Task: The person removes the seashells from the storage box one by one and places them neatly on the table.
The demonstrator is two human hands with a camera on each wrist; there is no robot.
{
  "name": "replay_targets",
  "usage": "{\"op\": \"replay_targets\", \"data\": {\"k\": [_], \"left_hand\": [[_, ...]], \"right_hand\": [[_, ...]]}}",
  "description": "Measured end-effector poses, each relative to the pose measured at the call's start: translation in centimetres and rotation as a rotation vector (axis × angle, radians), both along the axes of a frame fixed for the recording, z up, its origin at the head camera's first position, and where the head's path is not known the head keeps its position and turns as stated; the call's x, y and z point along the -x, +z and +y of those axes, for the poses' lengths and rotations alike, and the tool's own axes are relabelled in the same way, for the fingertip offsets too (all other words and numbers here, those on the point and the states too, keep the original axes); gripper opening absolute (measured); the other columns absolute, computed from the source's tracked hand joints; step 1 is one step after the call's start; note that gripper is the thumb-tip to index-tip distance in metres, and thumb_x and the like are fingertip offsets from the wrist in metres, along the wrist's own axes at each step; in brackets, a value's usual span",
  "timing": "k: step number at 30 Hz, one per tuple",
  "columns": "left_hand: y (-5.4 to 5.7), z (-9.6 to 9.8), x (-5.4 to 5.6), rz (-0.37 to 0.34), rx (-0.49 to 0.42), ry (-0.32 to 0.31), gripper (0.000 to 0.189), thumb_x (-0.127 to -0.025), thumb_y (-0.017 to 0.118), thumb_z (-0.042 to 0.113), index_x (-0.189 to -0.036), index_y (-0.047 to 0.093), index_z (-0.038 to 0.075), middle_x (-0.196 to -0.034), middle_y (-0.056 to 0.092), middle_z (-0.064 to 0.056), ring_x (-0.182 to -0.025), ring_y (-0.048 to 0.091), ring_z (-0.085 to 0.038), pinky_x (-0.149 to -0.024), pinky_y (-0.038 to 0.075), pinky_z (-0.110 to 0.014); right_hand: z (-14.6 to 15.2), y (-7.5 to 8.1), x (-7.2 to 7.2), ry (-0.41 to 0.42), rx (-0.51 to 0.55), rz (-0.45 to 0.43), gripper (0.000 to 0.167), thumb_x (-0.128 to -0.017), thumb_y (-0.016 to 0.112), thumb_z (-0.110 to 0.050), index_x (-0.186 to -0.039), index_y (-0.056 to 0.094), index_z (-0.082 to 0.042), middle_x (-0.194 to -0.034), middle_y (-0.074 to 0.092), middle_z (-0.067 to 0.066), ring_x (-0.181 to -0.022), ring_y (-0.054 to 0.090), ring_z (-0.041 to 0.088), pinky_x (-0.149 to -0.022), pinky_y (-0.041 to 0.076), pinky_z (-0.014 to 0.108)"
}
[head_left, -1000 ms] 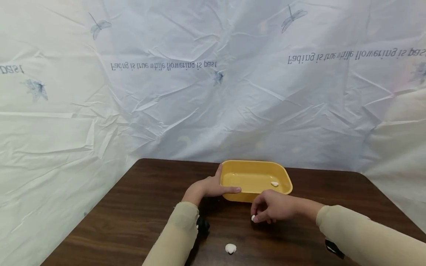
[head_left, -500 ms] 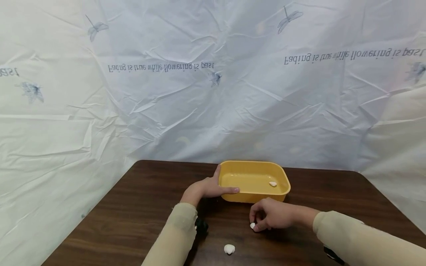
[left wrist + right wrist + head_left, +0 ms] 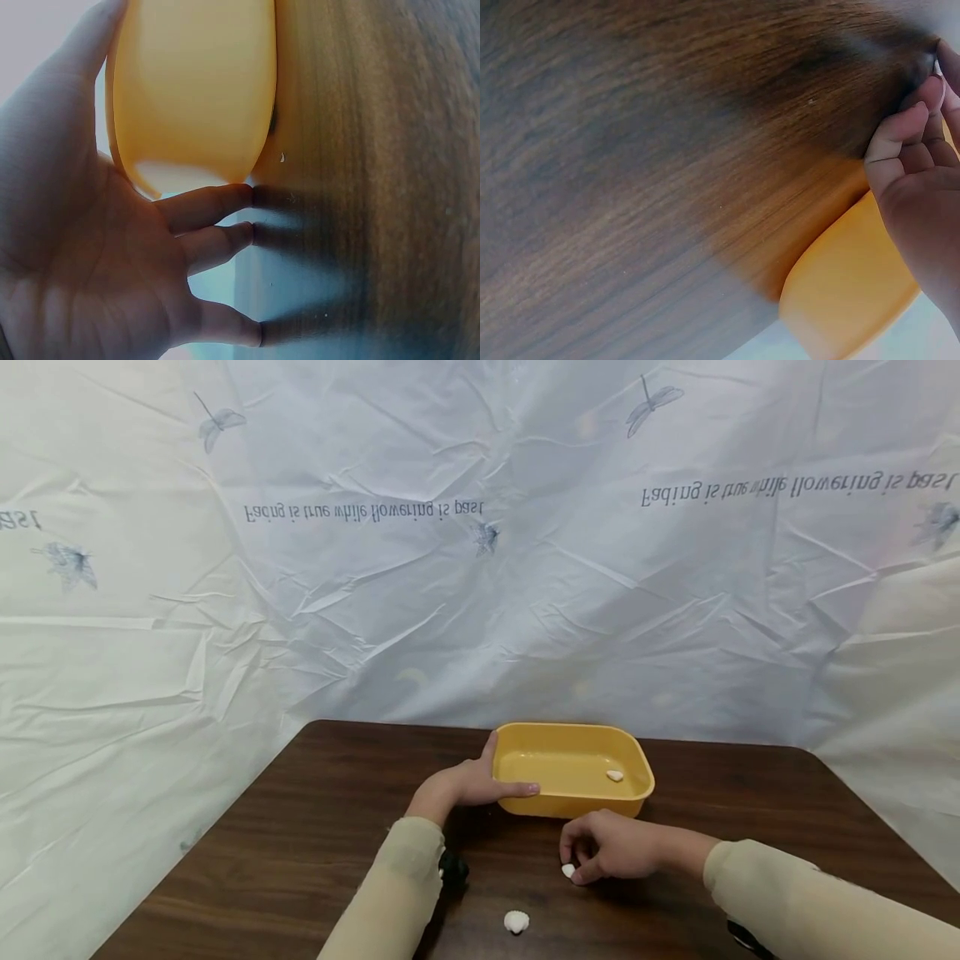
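In the head view my left hand (image 3: 472, 781) rests against the left end of a yellow plastic basin (image 3: 573, 807), its thumb lying along the front rim. The left wrist view shows its fairly straight fingers (image 3: 206, 206) beside the basin's end, tips at the tabletop. In front of the basin, low over the table, my right hand (image 3: 618, 847) pinches a small white seashell (image 3: 568, 870) between thumb and finger. A second seashell (image 3: 615, 775) lies inside the basin near its right end. Another ribbed seashell (image 3: 517, 922) lies on the table nearer to me. Fingers hide the pinched shell in the right wrist view.
The dark wood-grain table (image 3: 300, 843) has rounded far corners. A wrinkled white sheet (image 3: 450, 610) printed with lettering and dragonflies hangs behind it. The basin stands near the far edge.
My right hand has come slightly nearer to me and lower with the pinched seashell, away from the basin's front wall. My left hand stays at the basin.
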State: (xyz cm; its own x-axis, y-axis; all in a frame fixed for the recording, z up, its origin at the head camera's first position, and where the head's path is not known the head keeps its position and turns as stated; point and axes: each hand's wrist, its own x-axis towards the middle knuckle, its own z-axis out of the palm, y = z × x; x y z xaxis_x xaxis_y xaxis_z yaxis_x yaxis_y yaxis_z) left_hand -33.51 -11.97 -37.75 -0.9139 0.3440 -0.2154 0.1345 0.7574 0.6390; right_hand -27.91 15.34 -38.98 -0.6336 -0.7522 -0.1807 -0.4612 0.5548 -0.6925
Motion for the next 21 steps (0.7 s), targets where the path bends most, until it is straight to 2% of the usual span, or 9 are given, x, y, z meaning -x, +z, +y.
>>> {"op": "replay_targets", "data": {"k": [5,14,21], "left_hand": [[0.12,0.08,0.14,0.006,0.011,0.001,0.136,-0.081,0.069,0.085,-0.171,-0.017,0.029,-0.119,0.066,-0.014,-0.107,0.06,-0.025,-0.103,0.047,-0.047],[-0.05,-0.04,0.29,0.011,0.002,-0.005,0.136,-0.082,0.069,0.083,-0.171,-0.017,0.029,-0.114,0.065,-0.013,-0.104,0.06,-0.026,-0.1,0.047,-0.046],[-0.33,-0.11,0.27,0.003,-0.007,0.003,0.136,-0.081,0.07,0.084,-0.171,-0.016,0.029,-0.117,0.065,-0.015,-0.107,0.06,-0.027,-0.104,0.047,-0.048]], "right_hand": [[0.05,0.19,0.04,-0.002,-0.007,0.004,0.013,-0.095,0.081,-0.018,-0.101,0.07,-0.015,-0.077,0.058,-0.008,-0.067,0.052,0.003,-0.064,0.044,0.021],[-0.16,0.23,-0.13,-0.003,-0.007,0.045,0.009,-0.097,0.078,-0.017,-0.101,0.071,-0.014,-0.076,0.056,-0.01,-0.067,0.051,0.002,-0.065,0.042,0.021],[-0.31,0.19,-0.34,-0.011,-0.025,0.035,0.007,-0.1,0.073,-0.015,-0.099,0.069,-0.021,-0.076,0.057,-0.009,-0.066,0.051,0.003,-0.064,0.042,0.022]]}}
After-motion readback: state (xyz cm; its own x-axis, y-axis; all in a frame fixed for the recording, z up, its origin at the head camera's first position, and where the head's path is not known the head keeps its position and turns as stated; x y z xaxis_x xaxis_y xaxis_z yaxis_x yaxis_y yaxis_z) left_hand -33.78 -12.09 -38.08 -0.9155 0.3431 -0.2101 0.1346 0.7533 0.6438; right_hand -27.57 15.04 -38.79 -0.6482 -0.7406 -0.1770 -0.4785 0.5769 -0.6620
